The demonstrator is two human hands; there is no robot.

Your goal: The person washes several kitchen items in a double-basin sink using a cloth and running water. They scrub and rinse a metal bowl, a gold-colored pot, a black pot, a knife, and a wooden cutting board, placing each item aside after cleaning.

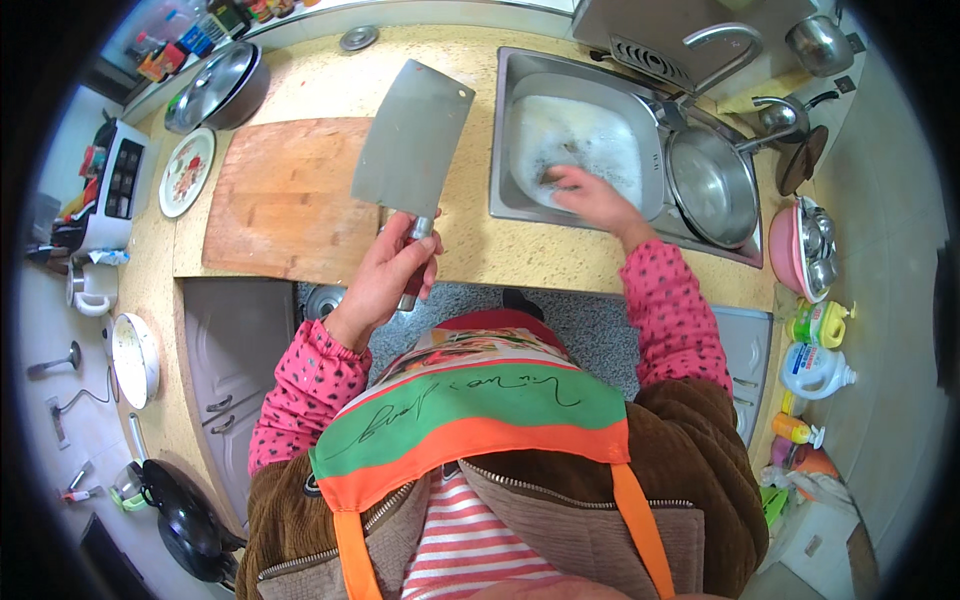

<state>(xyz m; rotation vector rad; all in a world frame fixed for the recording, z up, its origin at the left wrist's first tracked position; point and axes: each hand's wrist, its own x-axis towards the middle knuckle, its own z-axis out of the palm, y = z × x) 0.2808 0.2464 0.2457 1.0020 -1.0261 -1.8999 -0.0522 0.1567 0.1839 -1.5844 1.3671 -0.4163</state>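
Observation:
My left hand (390,266) grips the handle of a cleaver (416,135), its broad metal blade raised over the counter and the right edge of a wooden cutting board (285,199). Over the left bowl of the steel sink (496,150), my right hand (589,196) reaches down to foamy water (592,139) in a metal basin (654,176). Something small and brownish shows at its fingertips. Whether the fingers hold it, I cannot tell.
A steel pan (712,187) sits at the sink's right side, below the curved faucet (724,37). Left of the board are a patterned plate (187,172) and a lidded pot (232,86). Detergent bottles (814,371) and a pink basin (784,247) line the right counter.

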